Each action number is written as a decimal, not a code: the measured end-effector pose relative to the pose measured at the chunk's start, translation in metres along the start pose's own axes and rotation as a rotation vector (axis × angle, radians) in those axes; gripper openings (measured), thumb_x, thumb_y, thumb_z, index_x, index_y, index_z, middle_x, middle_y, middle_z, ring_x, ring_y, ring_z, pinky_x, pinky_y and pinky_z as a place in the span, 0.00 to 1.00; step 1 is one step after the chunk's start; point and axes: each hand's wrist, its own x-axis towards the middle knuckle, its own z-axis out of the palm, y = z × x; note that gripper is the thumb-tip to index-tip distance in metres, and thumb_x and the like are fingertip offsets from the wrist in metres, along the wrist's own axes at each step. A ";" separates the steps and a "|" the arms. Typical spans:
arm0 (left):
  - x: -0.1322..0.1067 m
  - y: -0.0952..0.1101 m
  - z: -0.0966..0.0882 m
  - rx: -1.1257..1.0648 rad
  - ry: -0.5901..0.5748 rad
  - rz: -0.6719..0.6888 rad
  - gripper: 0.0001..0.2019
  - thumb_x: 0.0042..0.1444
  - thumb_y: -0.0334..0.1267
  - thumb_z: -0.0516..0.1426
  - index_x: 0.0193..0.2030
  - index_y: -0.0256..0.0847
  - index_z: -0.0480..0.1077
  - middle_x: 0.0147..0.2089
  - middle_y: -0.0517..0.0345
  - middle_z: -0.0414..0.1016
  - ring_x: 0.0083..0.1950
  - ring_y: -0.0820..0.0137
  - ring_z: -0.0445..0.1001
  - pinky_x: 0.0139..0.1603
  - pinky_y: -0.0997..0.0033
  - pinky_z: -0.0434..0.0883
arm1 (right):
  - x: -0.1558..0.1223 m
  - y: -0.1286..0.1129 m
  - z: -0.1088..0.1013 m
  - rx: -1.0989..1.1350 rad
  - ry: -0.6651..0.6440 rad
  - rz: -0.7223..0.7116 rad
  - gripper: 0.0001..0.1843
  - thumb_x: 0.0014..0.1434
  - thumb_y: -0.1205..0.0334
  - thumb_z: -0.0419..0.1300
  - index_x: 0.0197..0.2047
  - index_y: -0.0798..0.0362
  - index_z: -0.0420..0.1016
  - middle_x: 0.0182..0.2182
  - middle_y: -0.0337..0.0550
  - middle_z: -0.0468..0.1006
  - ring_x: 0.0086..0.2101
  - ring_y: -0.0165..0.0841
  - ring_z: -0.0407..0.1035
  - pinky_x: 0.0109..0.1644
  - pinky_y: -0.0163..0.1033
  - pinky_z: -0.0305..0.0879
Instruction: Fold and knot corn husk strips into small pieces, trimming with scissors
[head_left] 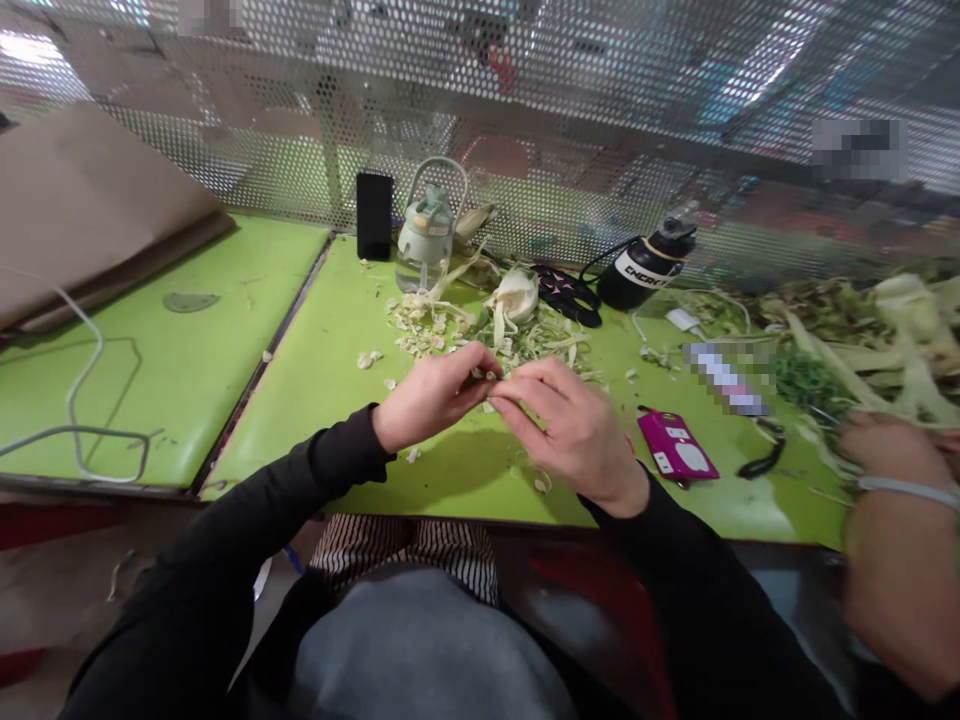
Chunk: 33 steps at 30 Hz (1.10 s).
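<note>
My left hand (440,393) and my right hand (568,422) meet above the green table, fingertips pinched together. A few small pale bits show at the left fingers; what the pinched fingertips hold is too small and covered to make out. Just beyond them lies a loose heap of pale petal-like pieces (416,325). Green and whitish shreds (551,343) spread to its right. On the heap rests a bulb-shaped bundle of pale husk (517,297). Single flakes (367,359) are scattered about the tabletop nearby.
Behind the heap stand a dark phone (374,217), a pale green bottle (426,240) and a tilted black bottle (646,262). A magenta power strip (677,445) lies right. Another person's hand (896,450) works by piled husks (911,330). Left are bent wire (94,432) and cardboard (97,210).
</note>
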 end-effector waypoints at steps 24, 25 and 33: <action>0.004 -0.019 0.005 -1.105 -0.077 -0.314 0.13 0.55 0.35 0.67 0.37 0.36 0.65 0.32 0.61 0.78 0.30 0.78 0.78 0.38 0.77 0.77 | -0.009 0.011 0.029 1.036 -0.049 0.837 0.19 0.59 0.44 0.64 0.35 0.52 0.81 0.25 0.36 0.69 0.26 0.26 0.58 0.30 0.35 0.54; 0.003 -0.019 0.005 -1.088 -0.076 -0.306 0.14 0.55 0.36 0.67 0.37 0.36 0.66 0.35 0.60 0.78 0.31 0.79 0.78 0.38 0.76 0.77 | -0.008 0.010 0.031 1.093 -0.036 0.860 0.19 0.57 0.43 0.66 0.34 0.52 0.81 0.24 0.35 0.69 0.25 0.25 0.56 0.29 0.35 0.52; 0.001 -0.020 0.006 -1.035 -0.082 -0.278 0.15 0.54 0.39 0.68 0.38 0.36 0.66 0.49 0.52 0.77 0.33 0.81 0.77 0.38 0.77 0.76 | -0.007 0.007 0.036 1.092 0.094 0.861 0.13 0.54 0.51 0.70 0.35 0.50 0.79 0.32 0.38 0.77 0.27 0.26 0.61 0.33 0.35 0.60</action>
